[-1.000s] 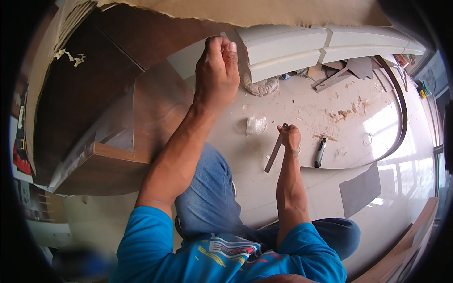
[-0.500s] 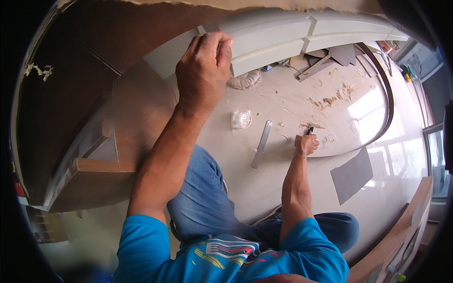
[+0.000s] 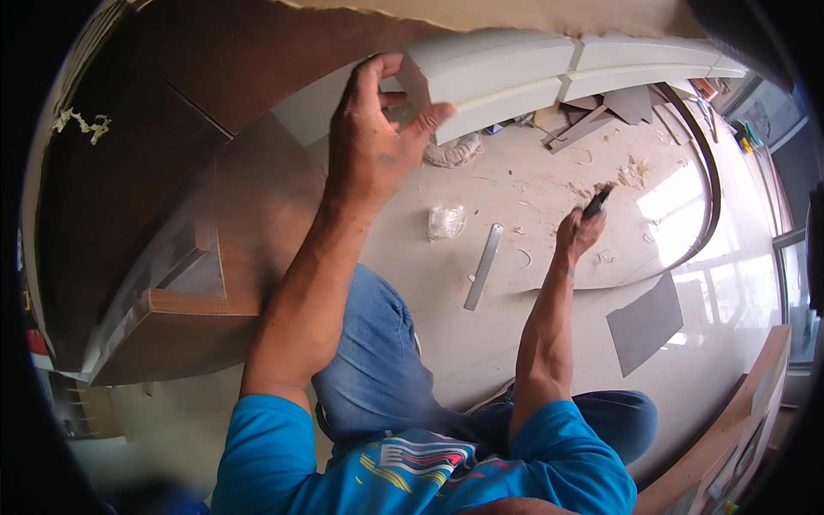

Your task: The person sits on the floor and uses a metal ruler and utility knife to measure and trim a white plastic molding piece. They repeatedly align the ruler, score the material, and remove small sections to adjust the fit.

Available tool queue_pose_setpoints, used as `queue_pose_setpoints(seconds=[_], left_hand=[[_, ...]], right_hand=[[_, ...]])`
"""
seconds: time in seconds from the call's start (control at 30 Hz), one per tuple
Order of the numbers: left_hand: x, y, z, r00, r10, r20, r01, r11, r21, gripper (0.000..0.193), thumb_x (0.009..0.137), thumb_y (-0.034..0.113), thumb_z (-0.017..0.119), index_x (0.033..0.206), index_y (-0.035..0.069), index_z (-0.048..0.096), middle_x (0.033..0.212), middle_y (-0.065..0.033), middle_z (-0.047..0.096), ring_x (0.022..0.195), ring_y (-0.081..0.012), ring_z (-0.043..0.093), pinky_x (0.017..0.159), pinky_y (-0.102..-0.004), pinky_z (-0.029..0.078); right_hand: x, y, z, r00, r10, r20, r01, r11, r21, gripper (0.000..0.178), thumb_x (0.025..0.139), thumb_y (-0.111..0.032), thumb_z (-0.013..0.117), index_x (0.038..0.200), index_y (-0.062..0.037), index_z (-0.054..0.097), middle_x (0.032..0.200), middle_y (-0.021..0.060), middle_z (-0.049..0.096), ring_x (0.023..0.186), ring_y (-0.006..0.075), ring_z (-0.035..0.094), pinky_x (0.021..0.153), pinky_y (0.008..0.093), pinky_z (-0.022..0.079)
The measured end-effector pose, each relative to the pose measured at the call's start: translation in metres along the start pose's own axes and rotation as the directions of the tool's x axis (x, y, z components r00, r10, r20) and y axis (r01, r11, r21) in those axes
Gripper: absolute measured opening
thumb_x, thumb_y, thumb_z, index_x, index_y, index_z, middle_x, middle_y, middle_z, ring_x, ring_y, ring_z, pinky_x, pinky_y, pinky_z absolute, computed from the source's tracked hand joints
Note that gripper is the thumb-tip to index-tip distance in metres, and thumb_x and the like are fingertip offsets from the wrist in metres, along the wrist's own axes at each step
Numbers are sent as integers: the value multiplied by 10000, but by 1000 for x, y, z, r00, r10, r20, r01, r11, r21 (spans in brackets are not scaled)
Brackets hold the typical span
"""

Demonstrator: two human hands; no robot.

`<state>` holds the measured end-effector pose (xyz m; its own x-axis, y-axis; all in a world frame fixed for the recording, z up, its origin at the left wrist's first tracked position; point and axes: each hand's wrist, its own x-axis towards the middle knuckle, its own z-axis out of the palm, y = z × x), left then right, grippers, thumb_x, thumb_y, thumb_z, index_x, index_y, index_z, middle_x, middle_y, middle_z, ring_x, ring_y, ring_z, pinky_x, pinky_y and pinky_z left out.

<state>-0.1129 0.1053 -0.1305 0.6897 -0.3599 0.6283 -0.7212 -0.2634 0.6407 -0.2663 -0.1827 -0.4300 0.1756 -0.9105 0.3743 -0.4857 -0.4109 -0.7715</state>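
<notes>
Left hand (image 3: 373,142) grips the end of a white moulding strip (image 3: 498,73) against the wall; right hand (image 3: 577,236) clenches a dark-handled tool (image 3: 597,202) above the floor. Risk: a one-handed hold may let the strip slip.

White moulding strip (image 3: 498,73), end raised, gripped; dark slim tool (image 3: 597,201) held above floor.

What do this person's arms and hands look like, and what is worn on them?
Both forearms are bare; the left hand and right hand wear no gloves. Short bright blue sleeves end above the elbows. No watch or ring shows. The shirt front carries a multicoloured striped print.
</notes>
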Motion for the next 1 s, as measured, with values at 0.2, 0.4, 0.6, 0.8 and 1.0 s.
queue_pose_setpoints(seconds=[0.2,0.4,0.6,0.8,1.0], left_hand=[[-2,-8,-5,996,19,83,-10,994,-106,830,865,161,888,1541,-48,453,1316,-185,696,1107,-258,710,882,-389,636],[-3,-21,0,983,-38,179,85,962,-260,849,886,165,867,1590,-24,433,1033,-85,800,1062,-150,713,888,-316,593],[1,-7,-1,989,-68,128,89,983,-160,691,917,177,840,1534,47,555,958,-90,816,914,-124,744,857,-300,577],[4,-8,3,994,-76,82,91,975,-204,602,930,223,825,1487,109,626,974,-94,824,924,-125,757,839,-308,581],[5,-9,3,997,-46,64,55,987,-151,545,927,262,824,1436,129,679,960,-96,822,874,-105,736,796,-294,576]], right_hand=[[13,-205,-66,879,-461,119,305,738,602,460,995,-162,601,1430,-23,542,1134,152,658,994,285,652,929,427,516],[-1,-265,-66,683,-726,81,544,579,607,375,952,-162,771,1281,-68,616,1065,121,680,993,329,670,894,440,506],[15,-284,-63,441,-889,122,778,446,443,392,913,-131,778,1276,-110,630,1067,69,689,1033,273,658,951,420,424],[13,-274,-55,574,-812,107,687,549,476,437,887,-140,839,1239,-84,587,1044,84,696,954,315,660,901,430,472],[13,-271,-40,577,-816,36,670,498,551,425,882,-154,852,1198,-73,580,1004,102,690,913,352,657,866,447,500]])
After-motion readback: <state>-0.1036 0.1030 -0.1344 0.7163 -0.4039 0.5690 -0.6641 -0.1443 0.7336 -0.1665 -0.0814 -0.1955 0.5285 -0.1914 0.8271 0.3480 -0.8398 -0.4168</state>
